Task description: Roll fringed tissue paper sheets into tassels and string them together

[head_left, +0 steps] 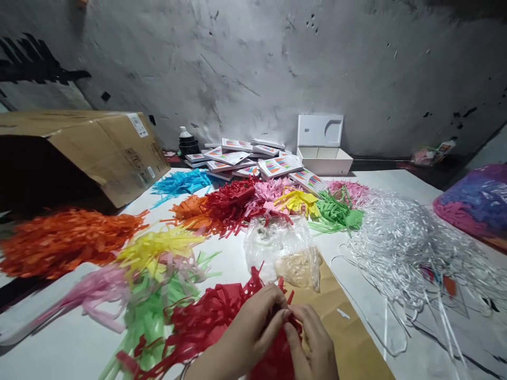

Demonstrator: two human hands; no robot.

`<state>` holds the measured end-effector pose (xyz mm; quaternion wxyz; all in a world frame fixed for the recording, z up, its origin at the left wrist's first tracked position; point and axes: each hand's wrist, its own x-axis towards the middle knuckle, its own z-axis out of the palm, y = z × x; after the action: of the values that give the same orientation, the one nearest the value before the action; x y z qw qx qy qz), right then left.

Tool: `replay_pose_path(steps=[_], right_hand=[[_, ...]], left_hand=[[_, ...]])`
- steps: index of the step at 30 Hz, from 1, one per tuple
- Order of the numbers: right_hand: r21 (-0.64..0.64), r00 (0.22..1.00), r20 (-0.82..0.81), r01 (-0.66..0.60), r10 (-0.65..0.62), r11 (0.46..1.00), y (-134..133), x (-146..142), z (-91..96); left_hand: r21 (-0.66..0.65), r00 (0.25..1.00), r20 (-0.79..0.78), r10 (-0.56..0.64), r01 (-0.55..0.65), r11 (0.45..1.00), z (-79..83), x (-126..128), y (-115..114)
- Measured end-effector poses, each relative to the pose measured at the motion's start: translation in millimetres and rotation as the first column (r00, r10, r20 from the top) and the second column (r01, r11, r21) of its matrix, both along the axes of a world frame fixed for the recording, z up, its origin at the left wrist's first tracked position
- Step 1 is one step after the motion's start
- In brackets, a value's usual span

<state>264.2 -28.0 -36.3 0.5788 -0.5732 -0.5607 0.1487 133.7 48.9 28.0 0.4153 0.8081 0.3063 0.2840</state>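
Note:
At the bottom middle, my left hand (247, 330) and my right hand (312, 343) meet on a bunch of red fringed paper (214, 316). Both hands pinch the red strips between thumb and fingers, fingertips touching. The red paper spreads out to the left of my hands and partly hides under them. A brown paper sheet (344, 322) lies beneath my right hand. Just beyond my hands sits a clear plastic bag (283, 250) holding pale rubber bands.
Fringed paper piles cover the white surface: orange (59, 240), yellow (158, 248), green (150, 311), pink (91, 293), blue (182, 182), red (229, 206). White strips (400, 243) heap at right. A cardboard box (79, 153) lies left; small flat packs (245, 158) and a white box (322, 150) stand by the wall.

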Motion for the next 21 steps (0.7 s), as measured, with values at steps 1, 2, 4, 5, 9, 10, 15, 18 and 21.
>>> replay_pose_path(steps=[1,2,4,5,9,10,15,18,21], right_hand=[[-0.027,0.999,-0.031,-0.007,0.006,1.000,0,-1,-3.1],[-0.057,0.997,-0.071,-0.019,0.015,0.998,0,-2,-6.1],[-0.112,0.983,-0.175,-0.070,0.049,0.991,0,-3,-11.1],[-0.127,0.971,-0.230,-0.101,0.070,0.987,0,-2,-12.6],[-0.108,0.913,-0.380,-0.206,0.151,0.973,2,3,-12.1],[-0.106,0.903,-0.396,-0.226,0.167,0.968,2,5,-11.3],[-0.155,0.873,-0.448,-0.290,0.195,0.944,3,14,-13.8],[-0.183,0.900,-0.406,-0.248,0.157,0.951,2,18,-18.8],[-0.177,0.946,-0.300,-0.181,0.122,0.967,2,18,-22.1]], left_hand=[[0.004,1.000,-0.013,0.005,-0.005,1.000,-0.5,1,0],[0.000,1.000,-0.027,0.006,-0.006,1.000,-0.7,2,0],[-0.033,0.999,-0.050,-0.011,0.009,0.999,0.1,3,3],[-0.057,0.997,-0.062,-0.035,0.032,0.998,1.2,3,5],[-0.158,0.978,-0.111,-0.179,0.161,0.974,6.9,2,18],[-0.179,0.973,-0.114,-0.202,0.180,0.967,7.9,2,21],[-0.262,0.959,-0.132,-0.251,0.211,0.942,12.4,3,23],[-0.226,0.960,-0.141,-0.242,0.207,0.952,18.1,8,30],[-0.012,0.976,-0.213,-0.050,0.049,0.999,20.0,20,58]])
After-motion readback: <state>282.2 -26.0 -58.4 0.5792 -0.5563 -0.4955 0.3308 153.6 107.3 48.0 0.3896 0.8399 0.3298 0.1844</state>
